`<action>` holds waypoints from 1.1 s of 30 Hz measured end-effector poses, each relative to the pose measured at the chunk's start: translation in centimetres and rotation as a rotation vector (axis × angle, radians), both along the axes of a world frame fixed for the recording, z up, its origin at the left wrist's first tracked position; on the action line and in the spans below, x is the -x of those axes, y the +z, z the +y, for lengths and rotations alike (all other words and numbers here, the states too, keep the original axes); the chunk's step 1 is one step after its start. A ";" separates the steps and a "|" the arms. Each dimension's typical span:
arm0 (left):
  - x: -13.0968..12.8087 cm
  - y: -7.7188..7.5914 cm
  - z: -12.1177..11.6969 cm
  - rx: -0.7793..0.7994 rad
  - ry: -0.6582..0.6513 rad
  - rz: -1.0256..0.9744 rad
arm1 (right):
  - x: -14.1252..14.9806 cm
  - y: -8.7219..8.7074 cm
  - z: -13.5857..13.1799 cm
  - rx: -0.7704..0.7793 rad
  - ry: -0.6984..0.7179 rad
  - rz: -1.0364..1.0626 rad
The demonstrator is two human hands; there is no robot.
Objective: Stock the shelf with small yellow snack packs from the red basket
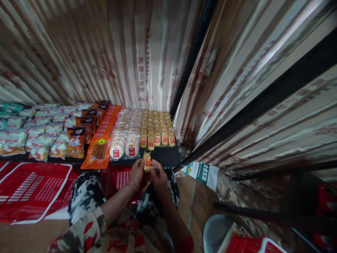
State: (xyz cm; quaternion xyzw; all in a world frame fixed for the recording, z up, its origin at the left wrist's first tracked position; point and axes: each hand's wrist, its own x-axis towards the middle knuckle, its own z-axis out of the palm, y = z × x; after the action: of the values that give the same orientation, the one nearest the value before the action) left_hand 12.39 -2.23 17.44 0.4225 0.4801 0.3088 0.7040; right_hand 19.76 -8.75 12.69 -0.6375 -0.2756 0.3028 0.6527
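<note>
A small wrapped yellow cake with a red and white label is held upright over my lap, at the shelf's front edge. My left hand grips its left side, fingers closed. On its right side, my right hand is also closed, with fingertips against the wrapper. Just beyond, rows of similar wrapped yellow cakes stand on the dark shelf. To their left lie two rows of round white wrapped cakes with red labels.
Orange snack packs, dark orange bags and white bags line the shelf leftward. Red baskets stand below it. Patterned curtains hang behind, with dark poles at right. A grey basin sits lower right.
</note>
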 end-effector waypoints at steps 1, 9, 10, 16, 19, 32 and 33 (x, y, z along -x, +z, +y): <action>-0.1 0.1 0.0 -0.003 0.001 0.009 | -0.1 -0.1 0.1 0.014 -0.015 0.009; -1.1 0.0 -0.2 -0.020 0.025 -0.079 | -0.8 0.5 0.6 0.066 -0.050 0.002; -1.2 -0.1 -0.3 -0.027 0.020 -0.088 | -0.9 0.6 0.5 0.067 -0.046 0.004; -2.0 -1.0 -0.4 -0.158 0.000 -0.015 | -1.8 0.7 -0.1 0.101 -0.068 0.017; -2.5 -2.0 -0.2 -0.239 0.008 0.052 | -2.5 0.6 0.1 0.099 -0.097 -0.025; -3.8 -3.6 0.4 -0.606 -0.262 0.261 | -6.5 0.2 2.5 0.131 -0.179 -0.349; -3.9 -3.6 0.6 -0.628 -0.271 0.285 | -6.8 0.2 2.7 0.136 -0.186 -0.359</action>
State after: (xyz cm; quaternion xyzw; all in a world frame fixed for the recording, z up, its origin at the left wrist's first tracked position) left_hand 16.30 -1.67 13.87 0.7165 0.3949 0.2829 0.5008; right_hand 26.53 -6.03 12.90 -0.7465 -0.3064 0.1406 0.5737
